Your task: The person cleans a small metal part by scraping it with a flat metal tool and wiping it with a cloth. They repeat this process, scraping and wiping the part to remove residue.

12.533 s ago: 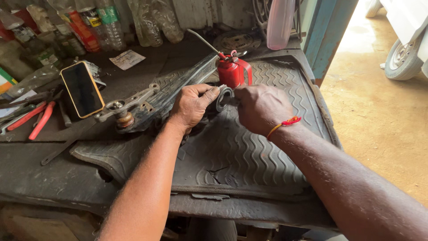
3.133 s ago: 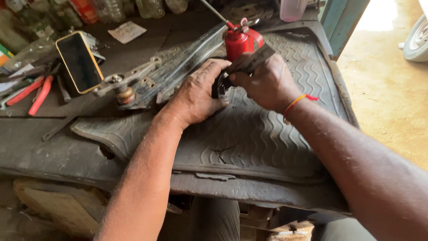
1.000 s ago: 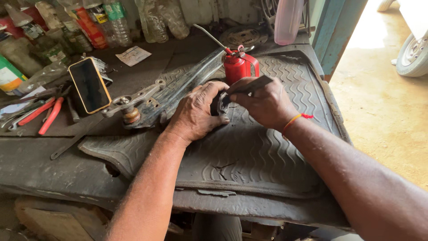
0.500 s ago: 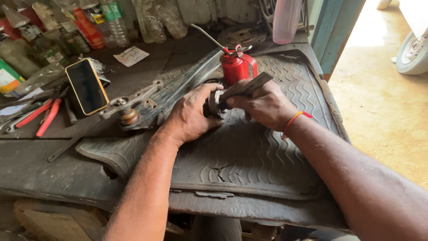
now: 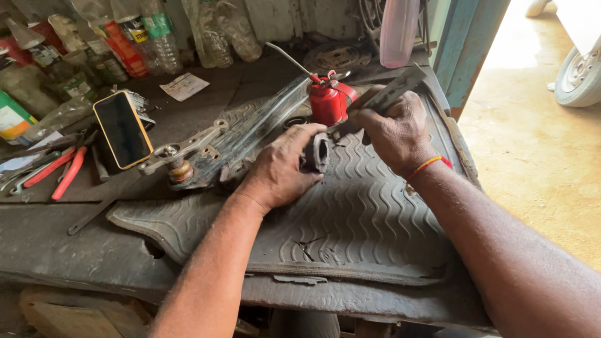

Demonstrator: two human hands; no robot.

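Observation:
My left hand (image 5: 282,168) grips a dark round metal ring part (image 5: 318,152), holding it on edge against the ribbed rubber mat (image 5: 350,225). My right hand (image 5: 393,128) is raised just right of it and holds a flat grey metal blade (image 5: 395,91) that points up and to the right. A red oil can (image 5: 327,100) with a long thin spout stands directly behind both hands. A dirty metal arm with a ball joint (image 5: 188,156) lies to the left of my left hand.
A phone in a yellow case (image 5: 122,128) leans at the left, with red-handled pliers (image 5: 62,172) beside it. Plastic bottles (image 5: 150,37) line the back of the workbench. A pink bottle (image 5: 397,31) stands at the back right. A wheel (image 5: 579,78) is on the sandy ground outside.
My right hand has lifted the blade up and away from the ring part, toward the right. My left hand still holds the ring on the mat.

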